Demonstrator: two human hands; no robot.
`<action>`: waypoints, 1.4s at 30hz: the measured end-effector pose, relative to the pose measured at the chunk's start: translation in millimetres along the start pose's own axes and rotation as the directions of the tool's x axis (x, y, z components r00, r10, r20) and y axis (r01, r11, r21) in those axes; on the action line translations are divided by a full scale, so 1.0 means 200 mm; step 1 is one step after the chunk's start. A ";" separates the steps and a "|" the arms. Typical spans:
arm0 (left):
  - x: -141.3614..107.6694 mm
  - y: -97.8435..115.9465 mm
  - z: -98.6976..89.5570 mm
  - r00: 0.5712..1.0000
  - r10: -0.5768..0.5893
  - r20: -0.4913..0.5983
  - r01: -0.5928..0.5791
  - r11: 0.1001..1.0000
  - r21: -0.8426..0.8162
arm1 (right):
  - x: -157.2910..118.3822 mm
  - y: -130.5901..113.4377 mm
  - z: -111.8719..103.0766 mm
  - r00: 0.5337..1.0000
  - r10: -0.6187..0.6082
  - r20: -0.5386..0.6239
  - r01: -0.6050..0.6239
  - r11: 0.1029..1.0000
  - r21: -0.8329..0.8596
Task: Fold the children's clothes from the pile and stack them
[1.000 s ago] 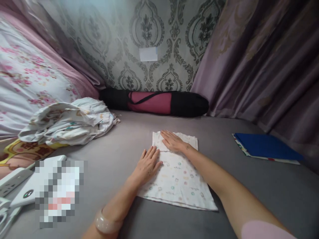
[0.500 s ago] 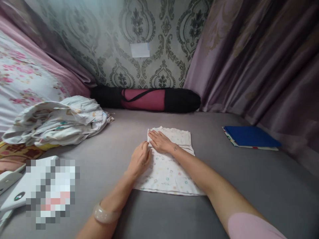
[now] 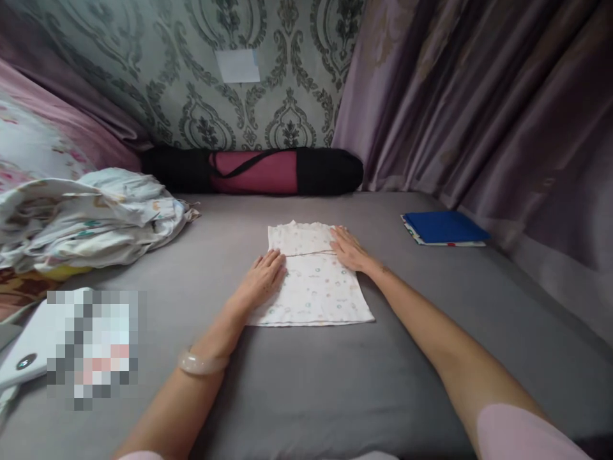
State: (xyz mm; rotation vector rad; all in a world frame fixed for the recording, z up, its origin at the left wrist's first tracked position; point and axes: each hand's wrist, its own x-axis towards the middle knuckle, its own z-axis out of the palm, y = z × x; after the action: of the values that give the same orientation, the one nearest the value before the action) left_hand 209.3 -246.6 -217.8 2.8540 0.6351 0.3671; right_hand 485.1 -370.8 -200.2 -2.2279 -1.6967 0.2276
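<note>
Thin printed white cloth, top folded over in band, flat on smooth grey sheet. Left hand, right hand apart, palms down, fingers extended on its opposite edges. Beyond: long cylindrical black-and-maroon bag.

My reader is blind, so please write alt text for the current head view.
A person's left hand and right hand rest on opposite edges of a folded, patterned white cloth on a grey surface. Behind lies a long bag.

white printed cloth, flat on grey surface, far end folded over
</note>
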 end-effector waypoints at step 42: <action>-0.51 0.14 -0.27 0.990 -0.142 0.012 0.136 0.915 -0.379 | -0.84 -0.19 -0.10 0.991 0.074 -0.108 -0.046 0.970 0.239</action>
State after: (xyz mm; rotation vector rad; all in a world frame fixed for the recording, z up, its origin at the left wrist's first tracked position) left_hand 116.0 -307.9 -180.3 2.4253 0.6816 0.4367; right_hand 410.7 -526.8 -180.8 -2.0759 -1.4606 0.2919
